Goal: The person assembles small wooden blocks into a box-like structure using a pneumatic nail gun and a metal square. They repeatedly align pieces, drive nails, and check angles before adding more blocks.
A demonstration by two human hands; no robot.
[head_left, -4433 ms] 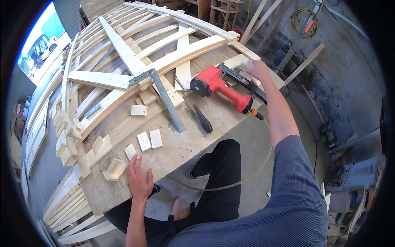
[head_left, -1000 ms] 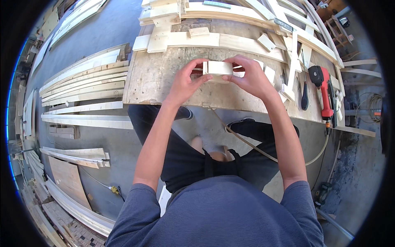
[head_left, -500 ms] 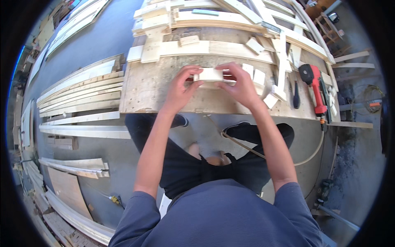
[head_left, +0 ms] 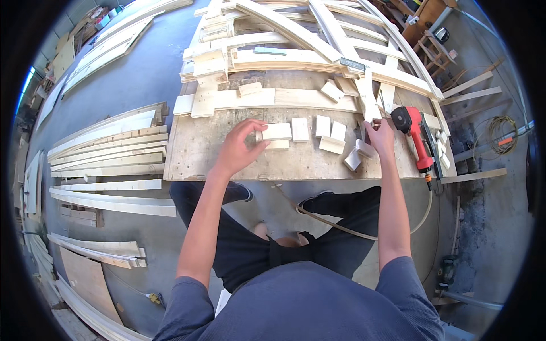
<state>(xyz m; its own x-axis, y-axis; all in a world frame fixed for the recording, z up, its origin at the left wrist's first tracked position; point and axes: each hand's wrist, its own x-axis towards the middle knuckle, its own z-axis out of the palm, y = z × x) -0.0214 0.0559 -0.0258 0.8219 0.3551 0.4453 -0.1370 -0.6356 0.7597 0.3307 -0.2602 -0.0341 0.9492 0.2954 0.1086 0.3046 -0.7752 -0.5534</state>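
The thumb and fingers of my left hand [head_left: 238,146] close round the left end of a small pale wood block [head_left: 277,132], which rests over another block [head_left: 278,145] on the workbench [head_left: 199,148]. Just to their right lies a separate block [head_left: 300,130]. My right hand [head_left: 380,137] reaches down at the bench's right side with its fingers curled. A thin dark shaft [head_left: 383,102] shows just beyond these fingers, and its handle is hidden by the hand. Loose blocks [head_left: 352,159] lie left of that wrist.
A red and black air nailer [head_left: 418,139] with a hose [head_left: 425,213] lies right of my right hand. Long pale boards [head_left: 307,59] and a slanted board [head_left: 287,28] cover the bench's far part. More boards [head_left: 108,142] are stacked at the left.
My right hand has let go of the block that both hands held and moved right, over the dark-handled tool. The left hand stays at the block, which is now lower on the bench.
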